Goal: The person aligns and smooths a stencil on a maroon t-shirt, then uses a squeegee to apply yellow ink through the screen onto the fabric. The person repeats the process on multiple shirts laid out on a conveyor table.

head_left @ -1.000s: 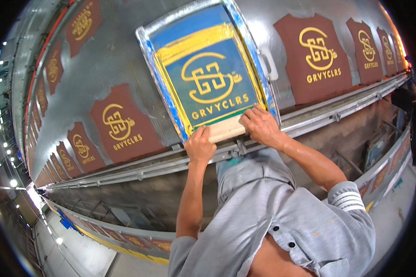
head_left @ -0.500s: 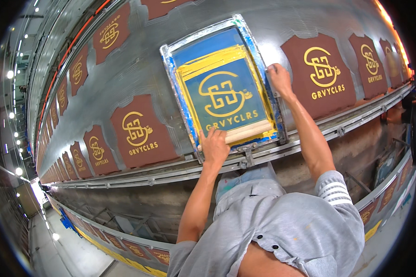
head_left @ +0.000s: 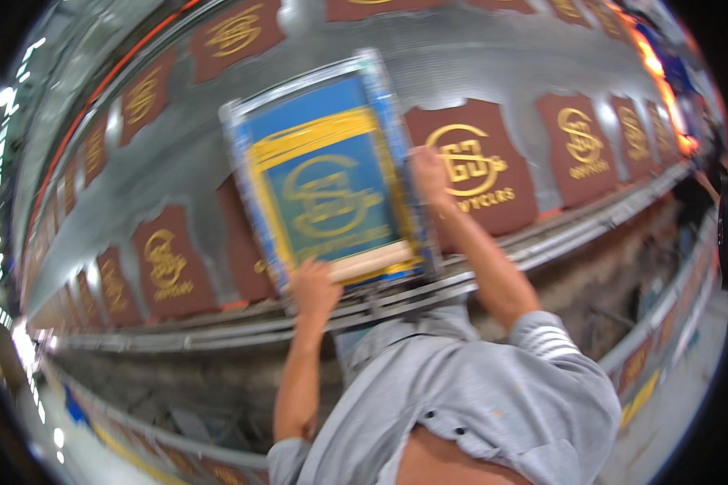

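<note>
A screen-printing frame (head_left: 301, 86) with paint-smeared metal sides tilts slightly over the long table. Its blue mesh (head_left: 307, 113) carries a band of yellow ink (head_left: 319, 136) and a looped emblem. Across the lower end of the mesh lies a pale squeegee (head_left: 370, 261). My left hand (head_left: 314, 289) is closed at the frame's lower left corner, beside the squeegee's left end. Around the right side of the frame my right hand (head_left: 430, 174) is closed. A maroon fabric panel (head_left: 514, 153) with a yellow print lies just right of it; another panel (head_left: 239, 234) is partly hidden beneath the frame.
Several printed maroon panels, such as one at the left (head_left: 190, 267) and one farther right (head_left: 562, 174), lie in rows. A metal rail (head_left: 534, 253) edges the table before me. An orange glow (head_left: 653, 69) shows at the far right.
The frame, both hands and the squeegee have shifted left in the view, off a printed panel now seen to their right. The view has turned and blurred.
</note>
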`<state>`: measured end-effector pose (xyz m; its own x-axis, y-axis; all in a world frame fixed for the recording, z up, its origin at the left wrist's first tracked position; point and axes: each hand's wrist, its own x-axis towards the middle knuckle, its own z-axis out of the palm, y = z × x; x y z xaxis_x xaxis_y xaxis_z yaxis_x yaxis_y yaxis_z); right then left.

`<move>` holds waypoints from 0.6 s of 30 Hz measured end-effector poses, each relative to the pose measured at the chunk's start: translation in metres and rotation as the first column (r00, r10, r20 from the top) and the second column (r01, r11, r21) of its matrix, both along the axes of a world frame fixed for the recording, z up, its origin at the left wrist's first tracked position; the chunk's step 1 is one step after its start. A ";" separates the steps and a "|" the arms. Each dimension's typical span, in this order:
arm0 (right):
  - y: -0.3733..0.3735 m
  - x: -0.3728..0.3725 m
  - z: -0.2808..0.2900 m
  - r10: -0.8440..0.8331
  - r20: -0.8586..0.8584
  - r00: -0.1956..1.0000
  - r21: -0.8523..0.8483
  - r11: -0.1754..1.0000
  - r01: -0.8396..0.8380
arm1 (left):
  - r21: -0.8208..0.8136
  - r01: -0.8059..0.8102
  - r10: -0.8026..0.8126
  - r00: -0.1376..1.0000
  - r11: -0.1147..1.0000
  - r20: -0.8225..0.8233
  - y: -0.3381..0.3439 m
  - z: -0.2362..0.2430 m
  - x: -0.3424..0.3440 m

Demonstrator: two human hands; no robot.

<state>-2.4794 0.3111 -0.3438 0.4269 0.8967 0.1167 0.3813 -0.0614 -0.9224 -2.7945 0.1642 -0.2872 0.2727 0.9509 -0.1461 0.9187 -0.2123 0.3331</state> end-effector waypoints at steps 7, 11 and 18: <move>-0.008 -0.097 0.025 -0.069 -0.030 0.997 -0.231 0.971 0.061 | 0.048 0.047 -0.046 0.999 0.998 -0.021 0.012 0.013 -0.079; -0.009 -0.110 0.026 -0.077 0.000 0.997 -0.228 0.971 0.074 | 0.010 0.070 -0.069 0.997 0.998 -0.027 0.018 0.015 -0.092; -0.004 -0.127 0.010 -0.073 0.118 0.990 -0.333 0.936 0.109 | 0.001 0.089 -0.089 0.996 0.996 0.005 0.016 0.002 -0.107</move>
